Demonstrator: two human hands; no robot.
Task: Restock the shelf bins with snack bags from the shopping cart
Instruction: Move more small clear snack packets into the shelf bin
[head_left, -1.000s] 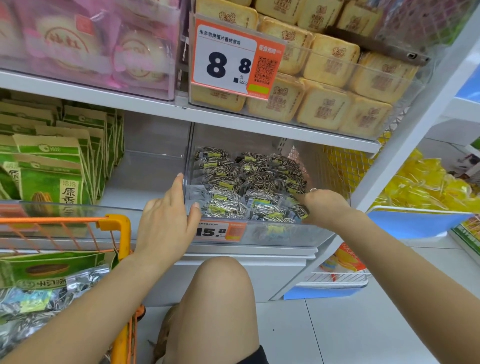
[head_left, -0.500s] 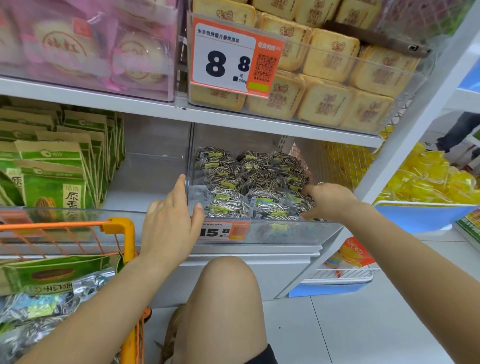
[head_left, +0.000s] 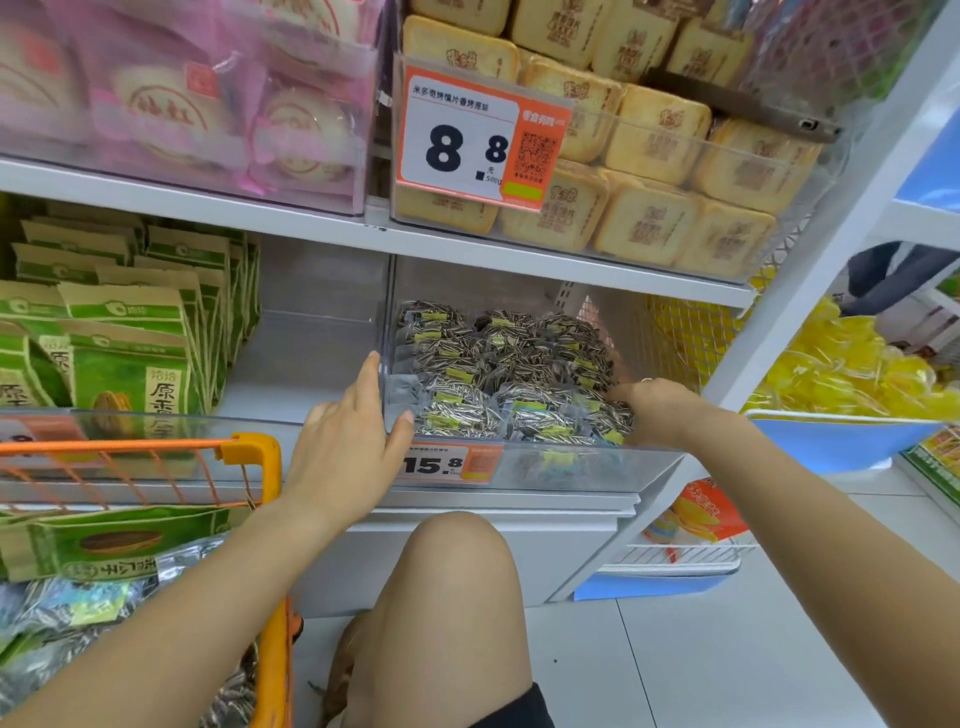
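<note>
On the far left we see the orange shopping cart (head_left: 260, 457). Inside it lie green snack bags (head_left: 104, 545) and shiny bags of striped seeds (head_left: 67, 608). Behind the cart, on the shelf, more green bags (head_left: 130, 332) stand in rows in their own clear bin.

Next comes our left hand (head_left: 343, 447). Its fingers are straight and a little spread, and they hold nothing. The fingertips (head_left: 371, 364) lie along the left wall of the clear shelf bin (head_left: 571, 460), and the thumb touches the bin's front corner, right by the seed bags. The left arm reaches up from the low left, passing over the cart's corner, with the back of the hand facing us.

In the middle, the seed bags in the bin (head_left: 498, 374) fill it in flat rows, from the back wall to the front lip. They lie between our two hands. A price tag (head_left: 447, 465) that reads 15.8 sits on the bin's front. Our bare knee (head_left: 457, 561) is bent below the bin.

Then comes our right hand (head_left: 660, 410). It rests inside the bin at the right front corner, on top of the seed bags. Its fingers bend down into the bags, and we cannot tell if they grip one or just press. A ring shows on one finger. The right arm comes in from the low right, reaching up and to the left.

On the far right are yellow bags (head_left: 852, 364).
</note>
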